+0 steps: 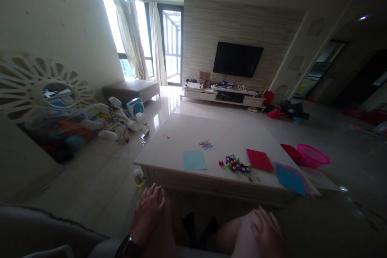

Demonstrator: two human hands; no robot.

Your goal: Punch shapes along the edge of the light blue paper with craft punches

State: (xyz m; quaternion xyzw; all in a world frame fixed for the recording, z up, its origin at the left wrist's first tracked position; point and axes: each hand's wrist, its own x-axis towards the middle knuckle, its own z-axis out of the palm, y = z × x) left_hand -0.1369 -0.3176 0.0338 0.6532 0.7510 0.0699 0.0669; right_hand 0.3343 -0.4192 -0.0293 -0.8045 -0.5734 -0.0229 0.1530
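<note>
Wall television (237, 59); bright curtained windows (142, 28); glossy tiled floor (99, 177).

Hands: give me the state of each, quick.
Left hand: open, flat on the left knee, holding nothing.
Right hand: open, resting on the right knee, holding nothing.

Home living room: wall television (237, 59)

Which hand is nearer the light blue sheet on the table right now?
Left. The left hand rests on the left knee, just below and left of the light blue sheet. The right hand lies on the right knee, lower and well off to the right.
</note>
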